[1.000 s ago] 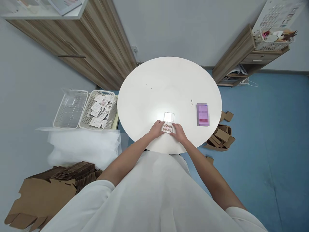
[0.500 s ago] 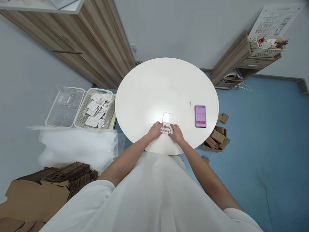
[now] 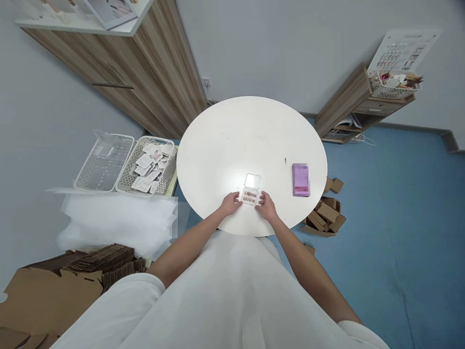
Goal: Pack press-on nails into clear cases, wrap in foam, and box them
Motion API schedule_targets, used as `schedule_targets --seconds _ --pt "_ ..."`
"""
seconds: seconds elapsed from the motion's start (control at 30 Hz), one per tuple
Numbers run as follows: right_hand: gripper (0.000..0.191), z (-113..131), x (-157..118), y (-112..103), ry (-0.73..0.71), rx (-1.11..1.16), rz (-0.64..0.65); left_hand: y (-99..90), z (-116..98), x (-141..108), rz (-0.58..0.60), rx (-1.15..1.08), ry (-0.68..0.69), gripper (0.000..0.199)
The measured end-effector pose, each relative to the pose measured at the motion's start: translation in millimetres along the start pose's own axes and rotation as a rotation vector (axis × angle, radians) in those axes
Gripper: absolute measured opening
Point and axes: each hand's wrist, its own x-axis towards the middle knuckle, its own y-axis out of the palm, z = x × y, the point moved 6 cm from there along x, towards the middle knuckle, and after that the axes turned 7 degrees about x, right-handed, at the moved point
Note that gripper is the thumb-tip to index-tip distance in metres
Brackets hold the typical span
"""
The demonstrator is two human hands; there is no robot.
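A small clear hinged case [image 3: 250, 196] lies on the white round table [image 3: 250, 126] near its front edge, its lid [image 3: 253, 181] tilted back away from me. Two rows of small glossy pinkish-brown pieces, which look like press-on nails, sit inside. Just left of the case is my left hand [image 3: 230, 203], open, with curved fingers apart and nothing in them. My right hand [image 3: 267, 207] is at the case's right side, also open, its fingertips pointing in toward the case. A narrow gap shows between each hand and the case.
A purple pixelated rectangle [image 3: 301, 180] lies to the right on the table. At left stand a white basket of printed cards [image 3: 125, 182] and a basket of clear plastic cases [image 3: 83, 182]. White sheets [image 3: 119, 218] and flat cardboard [image 3: 54, 300] lie nearer. A cardboard box [image 3: 319, 230] sits on the floor.
Both hands have let go of the case and drawn slightly outward from its sides. The case stays on the table with its lid up. The whole view has shifted a little.
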Motion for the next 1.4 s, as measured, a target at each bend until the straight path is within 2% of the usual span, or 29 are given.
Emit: schedule_targets --seconds 0.13,0.27,0.43,0.63,0.8,0.93,1.03,1.13,1.23,1.4 --pt "0.071 -3.9 0.7 5.6 0.079 0.139 0.006 -2.9 6.2 -3.1 -0.005 -0.182 -0.070 0.044" --pt "0.070 -0.3 3.1 9.2 0.075 0.116 -0.015 0.0 -1.4 -0.4 -0.005 -0.226 -0.035 0.033" --pt "0.064 5.3 -1.8 8.1 0.071 0.108 0.005 10.8 -7.0 -5.1 0.059 -0.261 -0.002 0.023" --pt "0.058 17.3 -18.4 0.6 0.009 0.240 0.055 13.4 -11.0 -17.9 0.121 -0.382 -0.004 0.026" --pt "0.057 28.2 -31.6 -4.5 -0.006 0.378 0.147 5.4 -17.0 -30.4 0.094 -0.518 -0.070 0.029" --pt "0.055 32.7 -38.9 -6.4 -0.013 0.465 0.168 6.2 -20.9 -42.0 0.123 -0.593 -0.093 0.031" --pt "0.049 31.5 -39.9 -7.7 0.013 0.533 0.154 6.5 -20.7 -49.0 0.114 -0.607 -0.093 0.033" --pt "0.041 27.0 -36.7 -10.1 0.101 0.591 0.135 8.7 -19.7 -55.3 0.139 -0.617 -0.108 0.033" --pt "0.038 26.3 -32.5 -11.5 0.168 0.670 0.171 11.5 -20.5 -60.6 0.174 -0.615 -0.118 0.033" --pt "0.041 37.2 -30.3 -16.7 0.120 0.759 0.235 17.4 -25.3 -65.2 0.220 -0.638 -0.132 0.035"
